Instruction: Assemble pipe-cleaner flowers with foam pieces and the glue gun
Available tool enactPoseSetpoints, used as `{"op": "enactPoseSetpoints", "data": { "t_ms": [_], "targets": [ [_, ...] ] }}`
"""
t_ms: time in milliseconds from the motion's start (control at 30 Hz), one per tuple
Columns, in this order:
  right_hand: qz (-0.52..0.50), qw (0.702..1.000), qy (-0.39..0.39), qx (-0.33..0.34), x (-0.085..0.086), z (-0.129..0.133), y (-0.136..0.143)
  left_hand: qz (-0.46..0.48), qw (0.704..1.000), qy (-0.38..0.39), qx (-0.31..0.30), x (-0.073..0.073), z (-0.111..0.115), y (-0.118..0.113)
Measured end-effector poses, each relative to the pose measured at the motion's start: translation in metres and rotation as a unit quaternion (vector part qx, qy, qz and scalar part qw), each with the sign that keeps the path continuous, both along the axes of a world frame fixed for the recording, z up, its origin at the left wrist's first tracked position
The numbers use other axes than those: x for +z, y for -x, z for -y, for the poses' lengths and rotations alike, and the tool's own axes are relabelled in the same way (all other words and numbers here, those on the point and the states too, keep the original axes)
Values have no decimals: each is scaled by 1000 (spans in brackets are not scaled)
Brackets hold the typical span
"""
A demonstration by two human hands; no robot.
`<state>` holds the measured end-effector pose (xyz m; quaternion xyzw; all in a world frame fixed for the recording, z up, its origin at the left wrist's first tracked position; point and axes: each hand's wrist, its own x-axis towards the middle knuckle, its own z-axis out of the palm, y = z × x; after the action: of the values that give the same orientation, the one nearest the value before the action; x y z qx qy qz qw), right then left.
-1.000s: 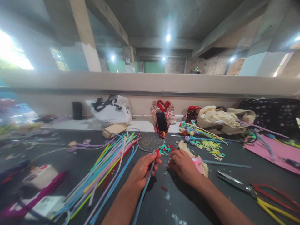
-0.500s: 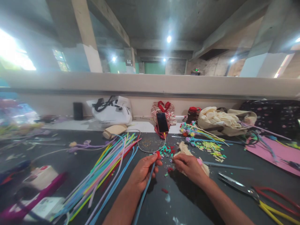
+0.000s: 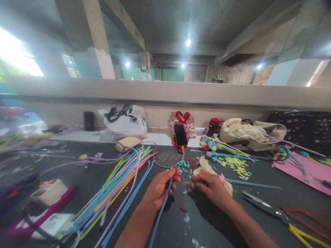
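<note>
A long blue pipe cleaner (image 3: pixel 162 208) runs down from my left hand (image 3: pixel 160 186), whose closed fingers pinch it near its upper end. A small red piece (image 3: pixel 176 169) shows at those fingertips. My right hand (image 3: pixel 210 186) is a short way to the right, its thumb and fingers pressed together low over the table; whatever they hold, if anything, is hidden. Beside its fingertips lie small cut teal and red pieces (image 3: pixel 186 166), with a few stray red bits (image 3: pixel 183 209) closer to me. Cream cloth (image 3: pixel 204 164) lies behind and under the right hand.
A bundle of coloured pipe cleaners (image 3: pixel 121 186) lies left. Scissors (image 3: pixel 266 205) with red and yellow handles lie right. Further back are yellow cut pieces (image 3: pixel 234 163), pipe-cleaner flowers (image 3: pixel 209 142), a phone (image 3: pixel 180 134) with a cable, a white bag (image 3: pixel 126 122) and a pink sheet (image 3: pixel 305 172).
The view has shifted slightly, moving everything a little to the right. My left hand keeps its grip on the blue pipe cleaner; the right fingers stay closed near the small pieces.
</note>
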<state>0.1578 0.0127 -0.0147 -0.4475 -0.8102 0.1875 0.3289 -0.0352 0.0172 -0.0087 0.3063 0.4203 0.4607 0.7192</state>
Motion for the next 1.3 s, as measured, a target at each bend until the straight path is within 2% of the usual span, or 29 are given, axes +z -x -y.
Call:
{"op": "enactPoseSetpoints", "data": {
  "t_ms": [167,333,433,567,767,833,1000,1200,1300],
  "targets": [
    [122,992,-39,-14,-16,-6,0,15,1000,0,-5,0,0,-1],
    [187,971,-139,-58,-15,-7,1,-1,1000,-8,-9,0,1,-2],
    [225,958,-177,-25,-11,-7,7,-4,1000,-16,-14,0,1,-2],
    [268,945,-187,21,-10,-10,16,-5,1000,-9,-10,0,2,-3],
    [308,933,-188,18,-11,-10,20,-4,1000,-9,-26,1,3,-4],
    [281,943,-178,-5,-9,-9,21,-2,1000,-9,-28,0,3,-4],
    [118,989,-86,-17,-4,-3,20,7,999,-10,-38,-3,4,-6],
    [-4,999,-31,41,-1,-1,16,16,997,-9,-72,-2,6,-10],
    [-74,995,24,56,0,-1,16,28,996,7,-79,-2,7,-11]
  ]
}}
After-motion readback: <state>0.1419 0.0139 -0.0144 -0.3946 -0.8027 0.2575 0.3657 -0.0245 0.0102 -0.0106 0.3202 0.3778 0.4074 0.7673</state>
